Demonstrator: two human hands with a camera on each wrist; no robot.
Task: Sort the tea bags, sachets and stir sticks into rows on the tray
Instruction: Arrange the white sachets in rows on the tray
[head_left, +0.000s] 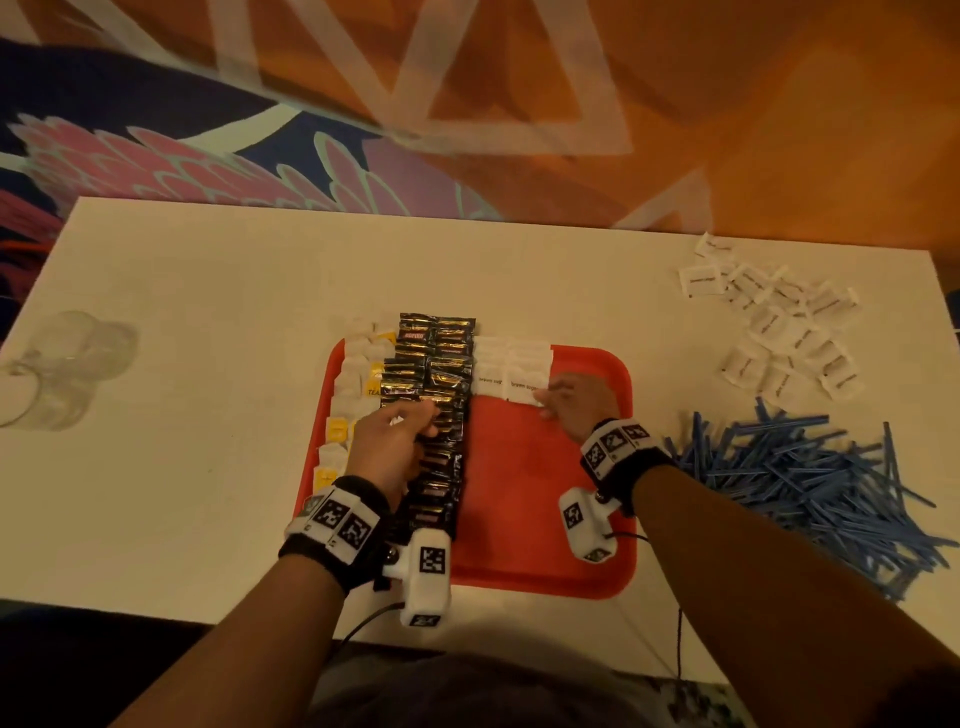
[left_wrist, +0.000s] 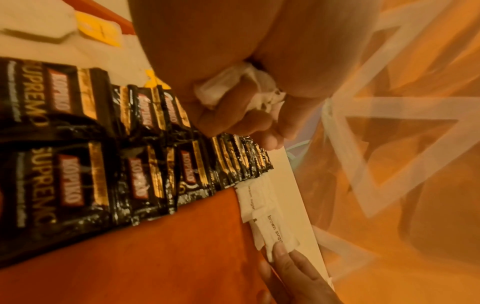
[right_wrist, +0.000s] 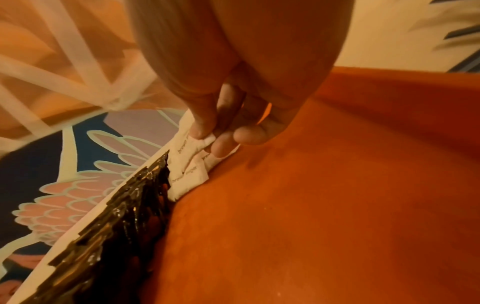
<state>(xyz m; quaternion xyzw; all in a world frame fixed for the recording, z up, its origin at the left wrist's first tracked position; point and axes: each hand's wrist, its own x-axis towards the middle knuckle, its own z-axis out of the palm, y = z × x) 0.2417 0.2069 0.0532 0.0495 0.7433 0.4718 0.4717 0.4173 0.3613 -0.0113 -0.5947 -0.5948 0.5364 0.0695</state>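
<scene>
Head view: left hand hovers over the black coffee sachets, fingers curled round a small wad of white sachets, clear in the left wrist view. Right hand sits on the red tray, thumb and fingertips pinching the corner of the nearest brown sugar sachet at the near end of the white row. On the tray: tea bags with yellow tags along the left edge, the black coffee sachets in two overlapping columns beside them, running from far edge to near edge and overhanging the far edge, then the brown sugar row started at the far edge, right of the black ones and touching them. Right half of the tray is bare red. Tray lies on a white table, nearer its front edge. Loose white sachets scattered toward the table's far right corner, pile of blue stir sticks at the right edge, near the tray but not on it. Clear glassware, blurred, at the left edge. Behind the table, a patterned carpet with pink and navy floral and orange.
</scene>
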